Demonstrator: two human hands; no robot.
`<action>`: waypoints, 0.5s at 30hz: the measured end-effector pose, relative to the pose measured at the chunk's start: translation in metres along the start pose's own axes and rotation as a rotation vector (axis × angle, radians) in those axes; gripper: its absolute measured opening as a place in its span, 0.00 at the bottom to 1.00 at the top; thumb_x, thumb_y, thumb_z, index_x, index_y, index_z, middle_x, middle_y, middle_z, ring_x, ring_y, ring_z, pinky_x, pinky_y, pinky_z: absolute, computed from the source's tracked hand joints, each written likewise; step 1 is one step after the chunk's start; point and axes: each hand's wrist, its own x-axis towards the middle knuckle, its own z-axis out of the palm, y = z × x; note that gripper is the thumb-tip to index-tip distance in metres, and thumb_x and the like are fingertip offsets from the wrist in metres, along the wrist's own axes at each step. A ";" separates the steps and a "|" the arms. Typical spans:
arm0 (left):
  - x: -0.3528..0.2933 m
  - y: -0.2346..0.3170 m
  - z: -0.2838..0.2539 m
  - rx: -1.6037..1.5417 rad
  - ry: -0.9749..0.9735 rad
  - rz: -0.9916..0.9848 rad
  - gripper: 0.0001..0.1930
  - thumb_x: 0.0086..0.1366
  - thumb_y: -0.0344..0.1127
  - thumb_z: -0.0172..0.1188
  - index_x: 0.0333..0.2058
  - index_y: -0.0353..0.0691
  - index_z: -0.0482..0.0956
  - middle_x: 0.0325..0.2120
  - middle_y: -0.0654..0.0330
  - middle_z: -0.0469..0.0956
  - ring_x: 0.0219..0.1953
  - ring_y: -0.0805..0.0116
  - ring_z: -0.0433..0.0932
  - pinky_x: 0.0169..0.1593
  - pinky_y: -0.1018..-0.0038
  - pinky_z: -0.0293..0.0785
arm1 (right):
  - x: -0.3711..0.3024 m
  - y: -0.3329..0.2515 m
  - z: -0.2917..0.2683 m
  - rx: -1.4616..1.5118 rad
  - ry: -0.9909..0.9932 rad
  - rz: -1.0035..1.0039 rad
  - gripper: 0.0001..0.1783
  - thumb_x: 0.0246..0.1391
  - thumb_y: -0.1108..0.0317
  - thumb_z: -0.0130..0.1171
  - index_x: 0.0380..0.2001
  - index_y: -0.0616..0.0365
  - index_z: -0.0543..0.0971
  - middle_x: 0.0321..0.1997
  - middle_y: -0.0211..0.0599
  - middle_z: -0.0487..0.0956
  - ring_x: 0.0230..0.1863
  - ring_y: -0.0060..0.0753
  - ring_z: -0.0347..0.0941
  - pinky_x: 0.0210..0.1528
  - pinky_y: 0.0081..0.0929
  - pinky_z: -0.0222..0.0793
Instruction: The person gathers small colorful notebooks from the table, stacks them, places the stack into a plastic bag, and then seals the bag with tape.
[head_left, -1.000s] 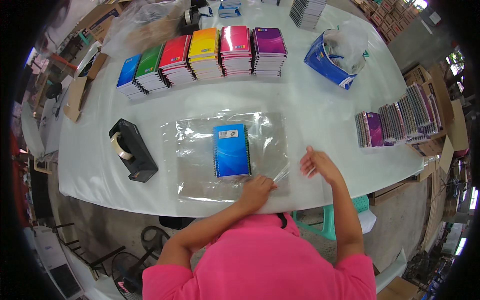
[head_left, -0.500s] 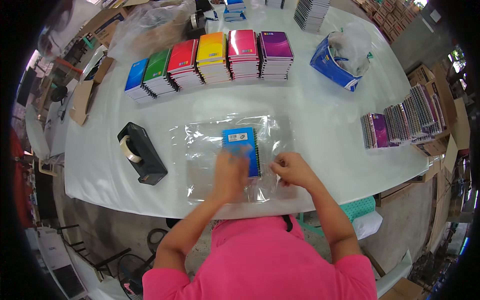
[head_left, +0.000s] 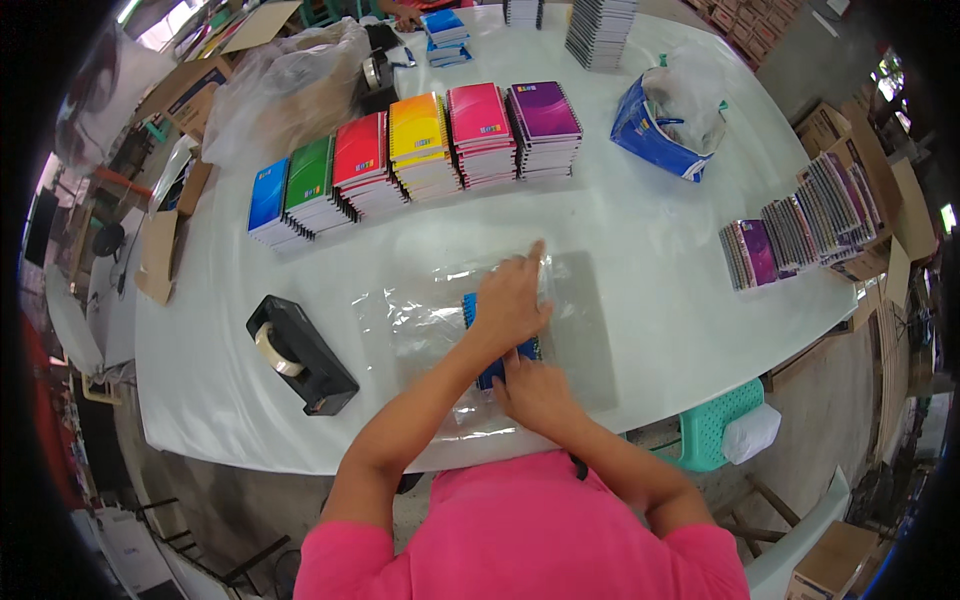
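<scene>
A blue spiral notebook [head_left: 489, 376] lies on a clear plastic sheet or bag [head_left: 420, 335] near the table's front edge, mostly covered by my hands. Whether the notebook is inside the plastic or on top cannot be made out. My left hand [head_left: 508, 308] rests over the notebook's upper part, one finger stretched away from me towards the plastic's far side. Just below it, my right hand [head_left: 540, 395] touches the notebook's near end, with index finger and thumb apart. Neither hand grips anything that shows. Left of the plastic stands a black tape dispenser [head_left: 303, 358] with a tape roll.
Behind the plastic, a row of notebook stacks runs from blue [head_left: 268, 195] to purple [head_left: 543, 115]. A blue bag-like container [head_left: 655, 140] stands back right. More spiral notebooks [head_left: 757, 252] lean at the right edge. Another person's hand [head_left: 408, 15] shows at the far side.
My left hand has moved up and right across the notebook, a finger extending. My right hand has shifted left and nearer, from the plastic's right side onto the notebook's near end.
</scene>
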 end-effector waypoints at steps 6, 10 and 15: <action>0.070 -0.087 0.001 -0.130 -0.032 0.191 0.13 0.48 0.28 0.57 0.36 0.41 0.76 0.31 0.54 0.77 0.37 0.54 0.74 0.42 0.66 0.69 | -0.002 0.005 -0.013 0.033 -0.189 0.045 0.17 0.48 0.66 0.51 0.42 0.59 0.67 0.28 0.44 0.75 0.30 0.46 0.74 0.30 0.39 0.69; 0.075 -0.082 0.020 -0.347 -0.533 0.460 0.10 0.46 0.25 0.58 0.31 0.39 0.74 0.28 0.53 0.77 0.32 0.57 0.76 0.37 0.70 0.70 | 0.013 0.007 -0.019 -0.071 -0.118 -0.042 0.26 0.41 0.64 0.60 0.46 0.55 0.67 0.45 0.39 0.71 0.49 0.41 0.66 0.44 0.40 0.65; 0.089 -0.079 -0.001 -0.102 -0.897 0.251 0.12 0.45 0.31 0.61 0.31 0.37 0.74 0.27 0.53 0.77 0.31 0.58 0.76 0.37 0.67 0.71 | 0.024 0.020 -0.015 -0.130 0.027 -0.118 0.40 0.31 0.59 0.67 0.52 0.54 0.65 0.58 0.33 0.62 0.61 0.37 0.55 0.56 0.44 0.53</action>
